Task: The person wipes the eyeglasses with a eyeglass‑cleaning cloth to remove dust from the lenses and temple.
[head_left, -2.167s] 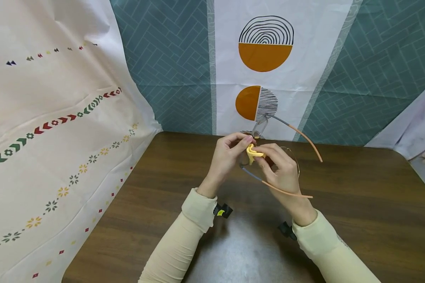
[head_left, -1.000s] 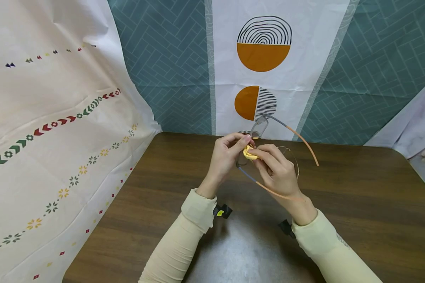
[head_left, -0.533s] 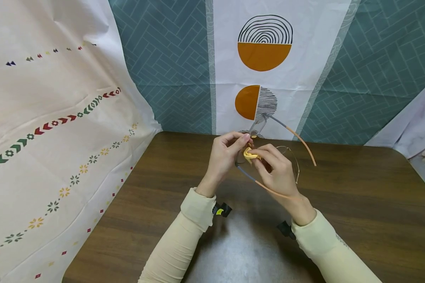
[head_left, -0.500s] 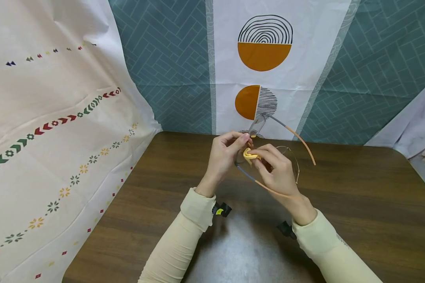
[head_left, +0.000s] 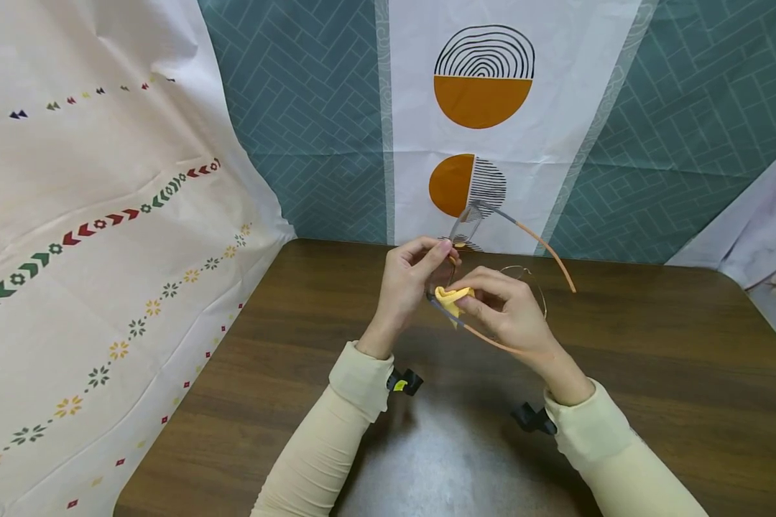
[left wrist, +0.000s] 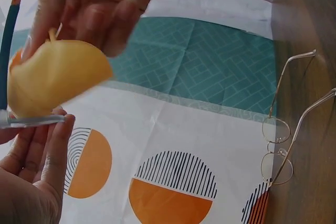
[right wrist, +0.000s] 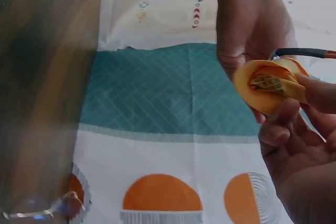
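Note:
My left hand (head_left: pixel 409 291) pinches a pair of glasses (head_left: pixel 519 223) near the bridge. They hang above the table, temples unfolded to the right, blue-grey turning orange. A folded yellow cloth (head_left: pixel 454 298) is pinched between the thumb and fingers of my right hand (head_left: pixel 507 309), at the glasses' nearer lens, which it mostly hides. In the left wrist view the cloth (left wrist: pixel 63 80) bulges over the lens edge, above my left hand's fingertips. The right wrist view shows dark printing inside the cloth's fold (right wrist: pixel 268 83).
A second pair of glasses (left wrist: pixel 276 167), thin and gold-framed, rests on the brown wooden table (head_left: pixel 284 345) behind my right hand. Patterned cloths hang at the back (head_left: pixel 310 129) and left (head_left: pixel 103 287) of the table.
My right hand and the cloth have moved down and nearer along the glasses, onto the nearer lens by the hinge. My left hand keeps its hold on the glasses, which have shifted slightly.

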The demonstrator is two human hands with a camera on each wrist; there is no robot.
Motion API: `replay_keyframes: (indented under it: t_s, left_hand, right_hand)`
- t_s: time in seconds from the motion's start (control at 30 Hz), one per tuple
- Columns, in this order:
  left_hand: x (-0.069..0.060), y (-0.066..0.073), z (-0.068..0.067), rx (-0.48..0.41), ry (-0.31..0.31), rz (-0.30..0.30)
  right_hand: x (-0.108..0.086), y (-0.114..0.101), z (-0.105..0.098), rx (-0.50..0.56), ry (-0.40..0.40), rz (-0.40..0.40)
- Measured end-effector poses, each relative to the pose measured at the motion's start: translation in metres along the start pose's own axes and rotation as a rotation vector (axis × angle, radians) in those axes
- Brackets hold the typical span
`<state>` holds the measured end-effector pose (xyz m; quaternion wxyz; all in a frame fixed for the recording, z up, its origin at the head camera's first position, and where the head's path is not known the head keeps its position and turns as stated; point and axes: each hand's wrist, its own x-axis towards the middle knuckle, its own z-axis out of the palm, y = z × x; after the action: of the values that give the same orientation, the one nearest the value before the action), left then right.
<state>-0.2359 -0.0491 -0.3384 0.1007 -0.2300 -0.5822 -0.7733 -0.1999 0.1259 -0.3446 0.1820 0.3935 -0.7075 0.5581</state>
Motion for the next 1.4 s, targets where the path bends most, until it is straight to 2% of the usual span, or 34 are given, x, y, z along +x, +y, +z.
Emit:
replay_keyframes:
  t_s: [0.1,0.27,0.4,0.5,0.6,0.77,0.9,1.03,1.2,1.4]
  left_hand:
    - [0.000,-0.001,0.000,0.003,-0.018,0.005]
    - [-0.001,-0.003,0.001,0.025,-0.037,-0.002]
    - [-0.001,-0.004,0.002,0.023,-0.047,-0.003]
    - [-0.001,-0.004,0.002,0.014,-0.050,-0.003]
    - [-0.001,-0.004,0.003,0.006,-0.047,-0.007]
    - [-0.001,-0.003,0.003,0.012,-0.043,-0.005]
    - [-0.001,-0.002,0.002,0.004,-0.046,-0.008]
    - [-0.001,-0.002,0.003,0.004,-0.059,-0.018]
    - [-0.001,-0.002,0.002,0.012,-0.070,-0.019]
    - [-0.001,-0.002,0.001,0.009,-0.050,-0.022]
  right_hand:
    - [0.000,-0.002,0.000,-0.033,0.086,-0.052]
    - [0.000,0.000,0.007,-0.220,0.244,-0.163]
    - [-0.001,0.005,0.013,-0.295,0.281,-0.198]
    - [-0.002,0.005,0.014,-0.294,0.251,-0.192]
    - [-0.002,0.004,0.015,-0.249,0.217,-0.189]
    - [-0.002,0.002,0.014,-0.149,0.121,-0.169]
    - [-0.002,0.003,0.012,-0.128,0.031,-0.166]
    - [-0.002,0.004,0.009,-0.160,-0.032,-0.149]
    - [-0.003,0.005,0.006,-0.227,-0.064,-0.123]
    - [-0.004,0.005,0.003,-0.406,-0.053,-0.152]
